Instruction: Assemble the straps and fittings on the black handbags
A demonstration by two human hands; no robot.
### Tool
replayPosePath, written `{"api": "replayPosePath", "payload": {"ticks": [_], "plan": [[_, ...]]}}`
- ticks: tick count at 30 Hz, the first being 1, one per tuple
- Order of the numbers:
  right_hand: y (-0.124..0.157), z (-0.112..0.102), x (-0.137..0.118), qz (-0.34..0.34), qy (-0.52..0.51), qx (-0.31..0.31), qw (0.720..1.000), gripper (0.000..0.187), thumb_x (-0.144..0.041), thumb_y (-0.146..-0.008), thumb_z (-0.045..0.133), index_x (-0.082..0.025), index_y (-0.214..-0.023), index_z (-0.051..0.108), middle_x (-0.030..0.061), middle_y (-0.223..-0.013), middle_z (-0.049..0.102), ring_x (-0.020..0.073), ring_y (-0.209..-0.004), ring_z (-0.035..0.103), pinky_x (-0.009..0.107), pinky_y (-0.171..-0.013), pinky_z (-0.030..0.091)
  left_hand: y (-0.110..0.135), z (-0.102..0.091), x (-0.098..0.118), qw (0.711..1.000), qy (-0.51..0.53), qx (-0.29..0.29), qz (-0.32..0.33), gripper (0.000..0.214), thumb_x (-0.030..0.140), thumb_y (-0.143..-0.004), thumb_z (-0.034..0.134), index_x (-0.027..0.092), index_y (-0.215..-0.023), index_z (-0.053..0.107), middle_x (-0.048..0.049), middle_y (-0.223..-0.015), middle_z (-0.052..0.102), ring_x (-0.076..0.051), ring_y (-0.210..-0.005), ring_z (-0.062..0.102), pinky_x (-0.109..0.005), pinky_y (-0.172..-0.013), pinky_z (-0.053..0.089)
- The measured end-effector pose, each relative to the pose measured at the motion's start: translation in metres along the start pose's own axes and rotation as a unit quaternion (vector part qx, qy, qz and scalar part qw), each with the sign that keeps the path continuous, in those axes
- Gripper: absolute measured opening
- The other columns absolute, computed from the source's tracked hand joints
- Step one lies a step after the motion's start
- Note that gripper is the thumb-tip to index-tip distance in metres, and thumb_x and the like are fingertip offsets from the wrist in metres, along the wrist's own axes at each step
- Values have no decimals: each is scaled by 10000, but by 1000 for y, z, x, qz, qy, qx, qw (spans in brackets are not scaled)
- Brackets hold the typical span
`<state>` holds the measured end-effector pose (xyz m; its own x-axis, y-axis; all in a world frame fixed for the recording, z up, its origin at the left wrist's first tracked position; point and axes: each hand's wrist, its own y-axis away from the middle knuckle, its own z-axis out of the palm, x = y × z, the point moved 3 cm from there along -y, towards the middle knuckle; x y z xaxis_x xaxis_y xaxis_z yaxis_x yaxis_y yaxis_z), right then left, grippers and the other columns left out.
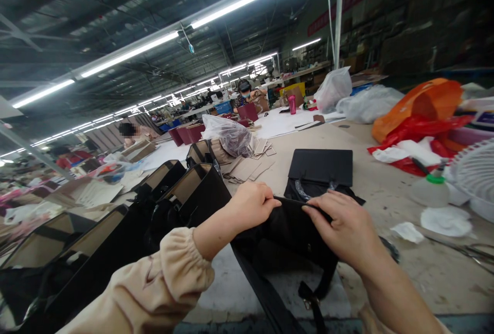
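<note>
A soft black bag (pixel 297 231) is stretched between my two hands over the table's front part. My left hand (pixel 252 204) pinches its upper edge at the left, thumb and fingers pressed together. At the right end of the same edge, my right hand (pixel 339 221) grips it with the thumb in front and the fingers over the top. A black strap with a metal buckle (pixel 309 302) hangs from the bag's lower right. Just behind it lies a flat black piece (pixel 320 167) with handles wrapped in clear film.
Several open black bag bodies with tan insides (pixel 196 187) stand at the left. Scissors (pixel 476 251), a bottle with a green collar (pixel 430 190), a white fan (pixel 476 174) and an orange bag (pixel 420 105) lie at the right. Cardboard pieces (pixel 247 167) lie behind. Other people sit farther back.
</note>
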<state>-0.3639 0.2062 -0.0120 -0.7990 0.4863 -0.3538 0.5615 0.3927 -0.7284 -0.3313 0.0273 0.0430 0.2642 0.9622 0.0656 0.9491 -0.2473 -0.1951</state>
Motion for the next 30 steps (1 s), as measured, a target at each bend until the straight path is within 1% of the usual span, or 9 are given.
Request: {"api": "replayPosePath", "payload": {"ticks": [3,9,14,16,19,21,24,27,30], "plan": [[0,0,-1,-5,-1,9,1000,128,-286,-816,532,-223,-761,629,11,-740,660,170,-733,614,359,-888,418,0,1,0,1000,-9,3,-15,293,367,-820,532,163,-631,626,-24,-695,621,-131,-643,553,-228,-601,376],[0,-1,-3,-18,16,2,1000,133,-294,-819,535,-220,-771,634,-11,-722,654,141,-698,605,359,-906,401,0,0,3,998,-29,-9,-46,310,381,-823,511,159,-646,637,-34,-705,632,-141,-638,551,-238,-588,367],[0,-4,-11,-9,88,-23,996,170,-300,-848,500,-222,-788,638,-9,-761,670,151,-715,613,397,-940,364,-1,-1,6,997,-39,-5,-59,310,374,-821,513,161,-631,635,-30,-684,634,-149,-635,558,-246,-574,362],[0,-6,-13,1,126,-37,991,185,-311,-860,482,-223,-853,645,6,-815,682,170,-740,623,435,-948,347,0,-2,6,997,-43,-3,-61,308,373,-818,517,162,-627,635,-28,-684,635,-149,-631,556,-247,-563,357],[1,-10,-17,14,165,-52,985,265,-343,-847,492,-198,-1030,618,50,-908,682,211,-791,628,477,-940,346,2,-2,6,998,-38,-3,-59,303,361,-816,523,159,-620,632,-24,-680,631,-141,-619,552,-241,-554,357],[0,-15,-23,15,165,-48,985,332,-330,-842,486,-172,-1119,579,72,-976,669,221,-843,620,465,-945,355,3,-2,6,998,-31,-4,-58,301,355,-815,524,156,-615,629,-22,-674,629,-137,-615,552,-235,-552,361],[-4,-20,-37,6,140,-18,990,354,-257,-872,417,-163,-1191,537,71,-1092,633,204,-956,589,414,-986,339,5,-2,6,998,-33,6,-55,292,346,-811,527,153,-616,628,-25,-677,631,-143,-636,560,-235,-561,366],[-9,-12,-47,17,147,-11,989,377,-297,-880,435,-155,-1217,524,82,-1130,615,218,-994,568,395,-964,357,5,-2,6,998,-38,12,-53,285,338,-810,525,153,-620,631,-28,-674,632,-145,-631,557,-238,-549,357],[-13,7,-47,24,159,-49,986,320,-308,-868,484,-167,-1137,586,78,-1025,653,211,-903,594,390,-934,363,4,-2,5,998,-31,15,-57,283,326,-813,521,153,-621,634,-27,-668,630,-134,-604,543,-234,-529,341]]}}
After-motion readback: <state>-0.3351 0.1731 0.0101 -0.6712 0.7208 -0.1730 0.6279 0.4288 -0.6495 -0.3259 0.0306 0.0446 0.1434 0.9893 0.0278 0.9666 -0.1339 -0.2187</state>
